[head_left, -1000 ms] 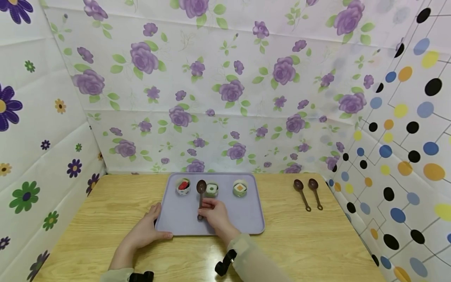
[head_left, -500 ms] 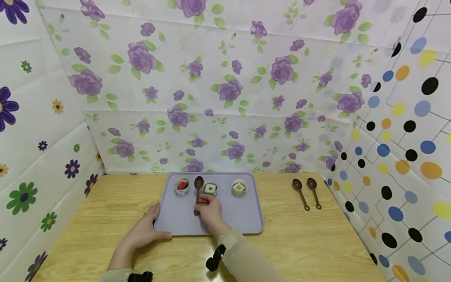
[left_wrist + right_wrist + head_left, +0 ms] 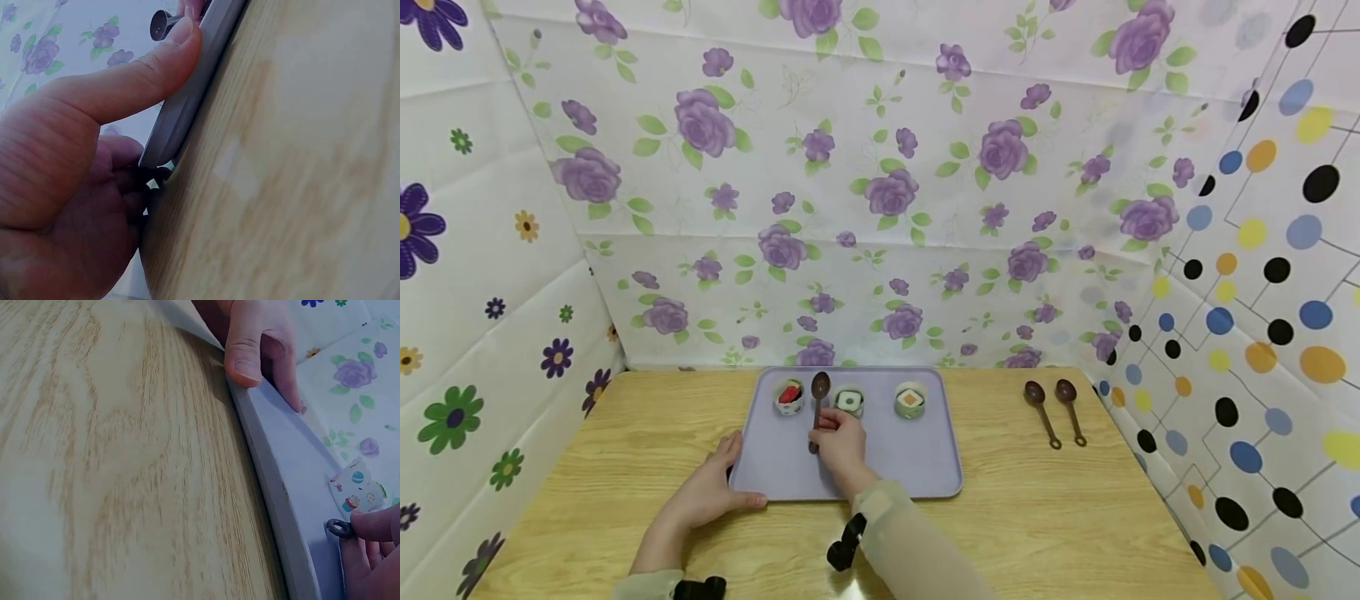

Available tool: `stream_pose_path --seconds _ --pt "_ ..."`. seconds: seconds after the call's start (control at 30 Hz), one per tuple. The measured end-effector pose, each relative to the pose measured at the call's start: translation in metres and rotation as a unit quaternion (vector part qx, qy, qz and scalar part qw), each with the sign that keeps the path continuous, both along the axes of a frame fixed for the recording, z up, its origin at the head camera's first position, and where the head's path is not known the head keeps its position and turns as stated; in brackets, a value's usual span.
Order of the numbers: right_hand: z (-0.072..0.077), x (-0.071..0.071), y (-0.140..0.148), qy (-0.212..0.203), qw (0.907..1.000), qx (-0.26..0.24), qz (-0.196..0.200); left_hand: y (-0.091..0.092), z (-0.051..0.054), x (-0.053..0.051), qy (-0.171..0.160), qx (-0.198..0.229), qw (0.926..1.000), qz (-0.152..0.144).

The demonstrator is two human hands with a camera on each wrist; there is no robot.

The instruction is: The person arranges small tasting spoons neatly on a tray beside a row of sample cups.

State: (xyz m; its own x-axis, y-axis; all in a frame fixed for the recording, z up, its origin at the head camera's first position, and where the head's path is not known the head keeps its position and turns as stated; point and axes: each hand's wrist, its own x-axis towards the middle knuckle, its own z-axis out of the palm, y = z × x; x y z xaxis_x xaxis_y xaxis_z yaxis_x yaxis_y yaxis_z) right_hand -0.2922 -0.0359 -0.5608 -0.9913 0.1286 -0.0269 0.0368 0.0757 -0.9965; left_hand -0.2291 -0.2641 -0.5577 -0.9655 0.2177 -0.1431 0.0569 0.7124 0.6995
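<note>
My right hand (image 3: 841,452) pinches the handle of a brown spoon (image 3: 820,385) over the lilac tray (image 3: 917,479), bowl pointing to the back, between two small cups. Red pieces show in the left cup (image 3: 789,398); a white-and-green piece is in the middle cup (image 3: 849,402). In the right wrist view, the ring end of the spoon (image 3: 339,528) shows at the fingertips, near a patterned cup (image 3: 357,487). My left hand (image 3: 703,492) rests at the tray's front left corner, thumb along the front edge, fingers extended by the left side.
A third cup (image 3: 910,401) with a white-and-orange piece stands at the tray's right. Two more brown spoons (image 3: 1040,408) (image 3: 1070,408) lie right of the tray on the wooden table (image 3: 1037,517). Patterned cloths surround the table at back and sides.
My right hand has moved slightly left and back with the spoon, away from in front of the middle cup. The left hand has stayed at the tray corner.
</note>
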Motion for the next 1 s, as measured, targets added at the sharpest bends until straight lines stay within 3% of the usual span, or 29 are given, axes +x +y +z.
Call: stream_pose_path --seconds 0.37,0.7,1.0 --pt "-0.002 -0.003 -0.010 0.012 0.9937 0.110 -0.018 0.000 0.002 -0.001 0.006 -0.005 0.9999 -0.008" --pt "-0.001 -0.003 -0.012 0.021 0.9789 0.203 -0.013 0.000 0.001 0.000 0.003 -0.006 0.9999 -0.008" --pt "-0.001 -0.004 -0.010 0.025 0.9747 0.222 -0.005 0.001 0.003 0.000 0.003 -0.004 1.0000 -0.008"
